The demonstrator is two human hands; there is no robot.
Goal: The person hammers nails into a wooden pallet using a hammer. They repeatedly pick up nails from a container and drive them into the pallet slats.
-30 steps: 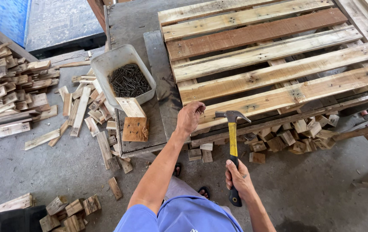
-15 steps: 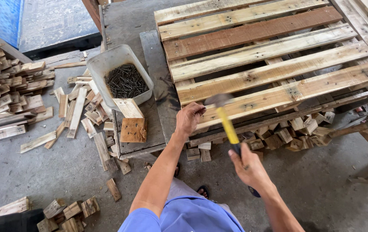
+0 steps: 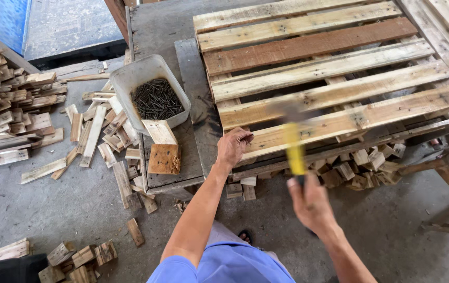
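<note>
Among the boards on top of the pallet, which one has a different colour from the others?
The third board from the far end: it is dark reddish brown, while the other top boards of the pallet are pale, yellowish wood.

The hammer [image 3: 293, 141] has a yellow shaft and a dark grip, which the fingers [image 3: 308, 196] of the right hand [image 3: 311, 204] wrap; its blurred head stands above them. The wooden pallet [image 3: 334, 94], of pale slats with one reddish-brown, lies flat; its near corner meets the left hand's fingertips [image 3: 245, 139].
</note>
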